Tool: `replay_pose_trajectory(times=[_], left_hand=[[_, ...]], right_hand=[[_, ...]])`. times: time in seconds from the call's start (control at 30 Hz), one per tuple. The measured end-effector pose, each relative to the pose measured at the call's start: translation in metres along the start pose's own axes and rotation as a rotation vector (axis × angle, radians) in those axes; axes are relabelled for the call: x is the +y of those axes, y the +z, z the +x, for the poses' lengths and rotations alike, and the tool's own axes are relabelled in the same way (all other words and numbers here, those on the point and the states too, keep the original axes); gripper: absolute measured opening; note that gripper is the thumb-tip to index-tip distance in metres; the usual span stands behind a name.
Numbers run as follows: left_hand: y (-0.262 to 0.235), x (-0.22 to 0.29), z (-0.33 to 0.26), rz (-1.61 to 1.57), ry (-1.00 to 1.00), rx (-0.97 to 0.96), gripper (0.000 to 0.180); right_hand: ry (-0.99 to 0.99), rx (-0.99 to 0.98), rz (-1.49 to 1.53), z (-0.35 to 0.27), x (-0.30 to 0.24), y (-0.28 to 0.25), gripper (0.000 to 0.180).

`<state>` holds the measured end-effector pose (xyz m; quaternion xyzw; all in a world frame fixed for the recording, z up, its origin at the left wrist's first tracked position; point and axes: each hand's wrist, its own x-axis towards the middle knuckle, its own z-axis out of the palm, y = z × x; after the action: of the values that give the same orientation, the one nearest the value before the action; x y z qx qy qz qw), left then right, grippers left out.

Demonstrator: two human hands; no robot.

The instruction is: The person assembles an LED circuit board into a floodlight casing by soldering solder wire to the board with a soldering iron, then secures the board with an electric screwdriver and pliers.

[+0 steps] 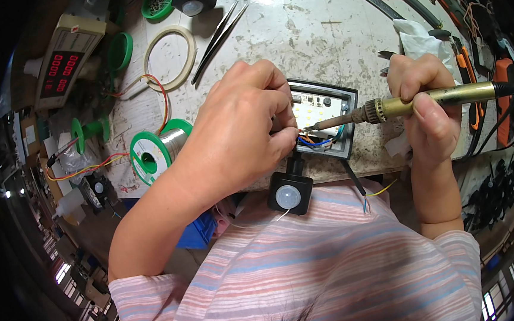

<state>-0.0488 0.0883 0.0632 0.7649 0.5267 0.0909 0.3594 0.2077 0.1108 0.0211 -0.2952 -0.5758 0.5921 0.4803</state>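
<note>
My right hand [430, 121] grips the gold handle of a soldering iron [384, 110], its tip resting at or just over the lower left part of a white circuit board [332, 109]. The board sits inside a black rectangular lamp housing [351, 97] at the table's near edge. With bent, pinched fingers, my left hand [237, 126] reaches over the housing's left side; whatever lies between the fingertips is hidden. Blue and brown wires [315, 142] curl beside the tip. A black motion sensor [289, 195] with a white dome hangs from the housing, and a black cable [353, 177] trails off it.
A green solder spool [149, 156] stands left of my left forearm. Beyond lie a tape roll [150, 60], tweezers [216, 47] and a green dish [159, 3]. A red-digit display unit [63, 67] is far left. Cutters [469, 80] and cables crowd the right.
</note>
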Motion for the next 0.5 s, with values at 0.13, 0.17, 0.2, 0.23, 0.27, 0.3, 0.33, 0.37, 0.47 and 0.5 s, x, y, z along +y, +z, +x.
replay_pose_trajectory(times=[0.13,0.17,0.2,0.23,0.27,0.3,0.33,0.37,0.47,0.5], left_hand=[[0.0011,0.0011,-0.0003,0.025,0.002,0.014,0.014],[0.0013,0.0013,-0.0002,0.039,0.005,0.015,0.014],[0.0016,0.0013,-0.0004,0.038,0.004,0.014,0.014],[0.0020,0.0012,-0.0006,0.039,0.004,0.019,0.014],[0.0024,0.0011,-0.0008,0.040,0.004,0.023,0.014],[0.0028,0.0011,-0.0010,0.039,0.005,0.023,0.014],[0.0032,0.0011,-0.0013,0.039,0.005,0.032,0.014],[0.0035,0.0012,-0.0015,0.038,0.006,0.042,0.014],[0.0037,0.0014,-0.0013,0.039,0.001,0.040,0.013],[0.0037,0.0016,-0.0013,0.039,0.000,0.040,0.013]], right_hand=[[0.019,0.000,-0.025,0.0006,0.0000,-0.0001,0.021],[0.017,-0.002,-0.028,0.0007,-0.0001,0.0000,0.021],[0.018,-0.002,-0.029,0.0009,0.0001,0.0004,0.021],[0.017,-0.008,-0.019,0.0011,0.0004,0.0010,0.021],[0.017,-0.013,-0.010,0.0012,0.0006,0.0011,0.021],[0.017,-0.013,-0.011,0.0008,0.0005,0.0011,0.021],[0.020,-0.014,-0.014,0.0004,0.0004,0.0011,0.021],[0.022,-0.015,-0.016,0.0000,0.0004,0.0010,0.020],[0.008,-0.022,-0.022,0.0000,0.0018,0.0002,0.020],[0.008,-0.022,-0.021,0.0000,0.0019,0.0001,0.020]])
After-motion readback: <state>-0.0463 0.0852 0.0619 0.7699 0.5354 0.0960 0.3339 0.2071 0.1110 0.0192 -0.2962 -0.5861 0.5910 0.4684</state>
